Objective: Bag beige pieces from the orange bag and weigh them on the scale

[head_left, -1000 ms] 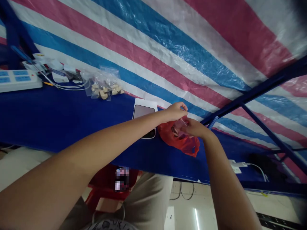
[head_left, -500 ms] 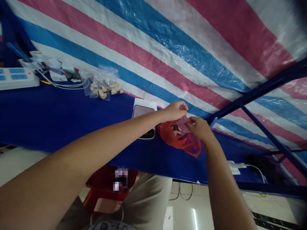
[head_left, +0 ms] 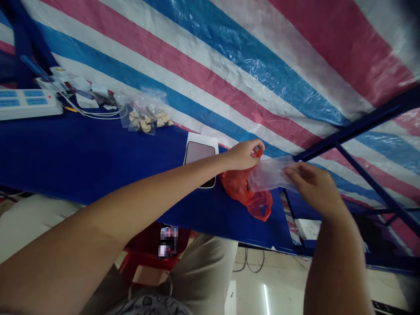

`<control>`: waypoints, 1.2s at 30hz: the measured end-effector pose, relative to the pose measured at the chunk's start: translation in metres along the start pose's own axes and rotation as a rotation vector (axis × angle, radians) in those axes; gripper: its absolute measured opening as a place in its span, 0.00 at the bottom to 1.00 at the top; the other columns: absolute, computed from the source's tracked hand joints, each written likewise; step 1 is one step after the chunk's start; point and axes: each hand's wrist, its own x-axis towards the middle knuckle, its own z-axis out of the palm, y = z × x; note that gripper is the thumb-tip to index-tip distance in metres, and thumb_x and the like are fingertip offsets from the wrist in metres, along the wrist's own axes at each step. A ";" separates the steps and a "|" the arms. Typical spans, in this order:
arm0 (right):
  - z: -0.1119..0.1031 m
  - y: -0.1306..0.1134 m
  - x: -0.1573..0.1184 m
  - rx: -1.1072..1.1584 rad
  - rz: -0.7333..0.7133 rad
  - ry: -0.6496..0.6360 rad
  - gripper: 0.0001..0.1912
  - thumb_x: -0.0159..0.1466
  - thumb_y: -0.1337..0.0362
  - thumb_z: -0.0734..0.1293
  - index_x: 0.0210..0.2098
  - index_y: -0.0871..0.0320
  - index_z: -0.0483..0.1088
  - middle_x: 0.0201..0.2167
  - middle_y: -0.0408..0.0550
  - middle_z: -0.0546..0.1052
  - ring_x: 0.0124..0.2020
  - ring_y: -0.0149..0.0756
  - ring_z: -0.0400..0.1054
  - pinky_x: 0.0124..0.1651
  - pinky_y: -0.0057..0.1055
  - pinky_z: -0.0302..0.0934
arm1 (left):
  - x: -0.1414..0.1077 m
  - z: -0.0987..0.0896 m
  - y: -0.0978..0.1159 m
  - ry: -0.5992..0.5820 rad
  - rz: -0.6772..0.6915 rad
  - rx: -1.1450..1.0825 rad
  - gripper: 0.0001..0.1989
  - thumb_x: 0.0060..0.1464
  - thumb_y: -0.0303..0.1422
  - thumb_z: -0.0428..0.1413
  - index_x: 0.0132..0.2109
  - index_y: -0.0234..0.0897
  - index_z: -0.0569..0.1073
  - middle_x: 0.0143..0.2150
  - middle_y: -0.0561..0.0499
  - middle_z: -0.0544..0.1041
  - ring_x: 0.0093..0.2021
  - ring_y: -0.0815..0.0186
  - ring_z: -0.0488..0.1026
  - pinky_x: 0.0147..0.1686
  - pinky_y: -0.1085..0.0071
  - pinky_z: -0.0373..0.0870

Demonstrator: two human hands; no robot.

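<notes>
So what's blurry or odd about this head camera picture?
In the head view, the right hand looks slightly soft, the striped tarpaulin shows white glare along its creases, the top right corner darkens into a smudge, and a pixelated patch sits low in the centre.

My left arm (head_left: 114, 214) reaches in from bottom left, nearly straight. Left hand (head_left: 243, 155) is curled, fingers (head_left: 254, 151) pinched in tight. Right arm (head_left: 337, 267) rises from bottom right, bent upward. Right hand (head_left: 315, 188) sits just right of the left hand, not touching it, palm down, fingers (head_left: 295, 171) loosely extended.
</notes>
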 end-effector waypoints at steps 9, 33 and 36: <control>-0.029 -0.015 -0.079 0.311 0.270 0.251 0.12 0.56 0.47 0.76 0.36 0.44 0.82 0.35 0.54 0.80 0.34 0.47 0.75 0.37 0.45 0.67 | -0.071 -0.011 0.027 -0.228 -0.076 -0.401 0.34 0.51 0.44 0.66 0.62 0.42 0.65 0.66 0.41 0.67 0.67 0.57 0.64 0.61 0.64 0.65; 0.236 -0.144 -0.059 0.678 0.023 -0.117 0.22 0.70 0.56 0.60 0.60 0.58 0.62 0.55 0.60 0.76 0.49 0.44 0.76 0.50 0.43 0.73 | -0.284 -0.169 -0.037 0.574 -0.772 0.421 0.25 0.62 0.47 0.51 0.64 0.56 0.58 0.52 0.55 0.78 0.38 0.64 0.75 0.45 0.59 0.76; 0.252 -0.186 -0.061 0.390 -0.266 -0.131 0.23 0.73 0.60 0.54 0.62 0.63 0.64 0.61 0.64 0.72 0.64 0.49 0.66 0.65 0.49 0.61 | -0.295 -0.178 -0.033 0.560 -0.696 0.778 0.22 0.65 0.47 0.46 0.63 0.53 0.62 0.64 0.55 0.70 0.51 0.57 0.73 0.57 0.53 0.72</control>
